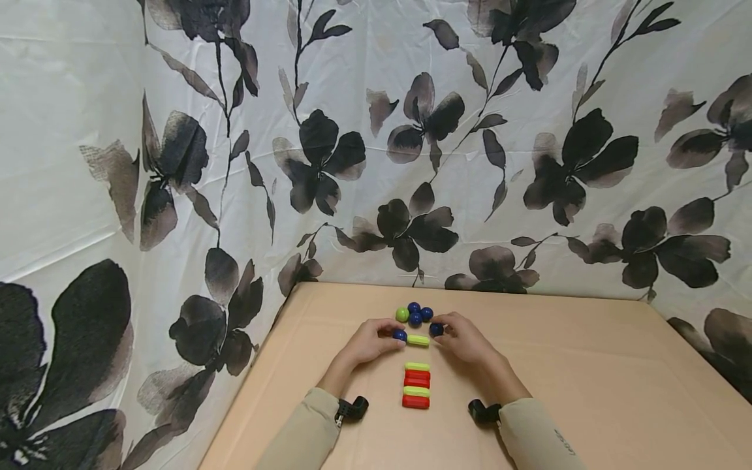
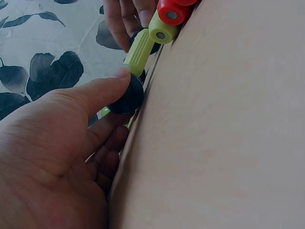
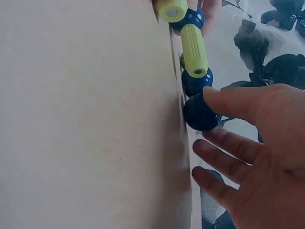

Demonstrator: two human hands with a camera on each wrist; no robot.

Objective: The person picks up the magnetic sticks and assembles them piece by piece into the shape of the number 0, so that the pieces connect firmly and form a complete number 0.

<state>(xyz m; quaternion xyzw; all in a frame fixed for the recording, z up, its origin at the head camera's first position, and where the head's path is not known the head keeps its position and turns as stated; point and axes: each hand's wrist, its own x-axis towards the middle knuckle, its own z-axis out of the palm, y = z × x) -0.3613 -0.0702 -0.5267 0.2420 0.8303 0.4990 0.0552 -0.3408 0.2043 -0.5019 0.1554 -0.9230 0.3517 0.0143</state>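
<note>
Flowered cloth (image 1: 376, 176) is hung behind the tan table (image 1: 558, 365), and the action is centred near the table's far side; one green rod (image 1: 418, 341) is laid crosswise between two busy hands; the left ball (image 1: 400, 335), a blue one, is pinched by the left hand (image 1: 373, 341) between thumb and fingertips, right up at the rod's left end; opposite, the right ball (image 1: 437, 329), also blue, is pinched by the right hand (image 1: 464, 337) between thumb and fingertip, lower fingers spread, and a gap to the rod is shown in the right wrist view; just beyond, one green ball (image 1: 402, 314) and three blue balls (image 1: 415, 320) are clustered; nearer the sleeves, five rods (image 1: 416, 383), red and green, are lined up side by side, touched by neither hand.

By the look of it, the rod is being capped with a ball at each end; what seems called for next is that the right ball be brought in line with the free end while the left is held steady; metal discs (image 2: 161, 35) are seen in rod ends, so a magnetic snap may be expected; no brand can be read; lettering (image 1: 565, 442) is carried on the right sleeve (image 1: 531, 424), too small to be made out.
</note>
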